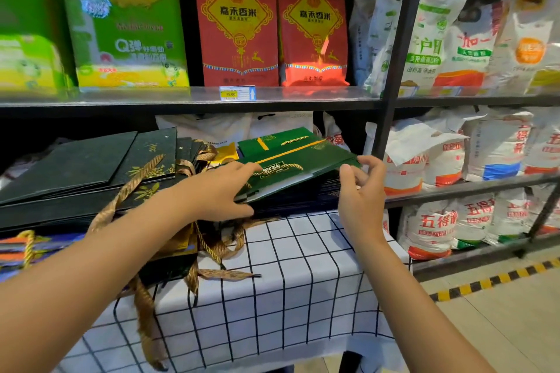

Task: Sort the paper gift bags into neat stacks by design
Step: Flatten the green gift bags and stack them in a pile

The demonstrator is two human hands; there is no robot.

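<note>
- Several black gift bags (69,166) with gold ribbon handles lay stacked at our left on the checked tablecloth (303,275), already grouped by design, we judged.
- Our left hand (224,191) rested on the near edge of the green gift bags (300,166), fingers extended flat, apparently to steady the pile.
- Our right hand (360,191) pinched the green stack's right corner, probably to square it.
</note>
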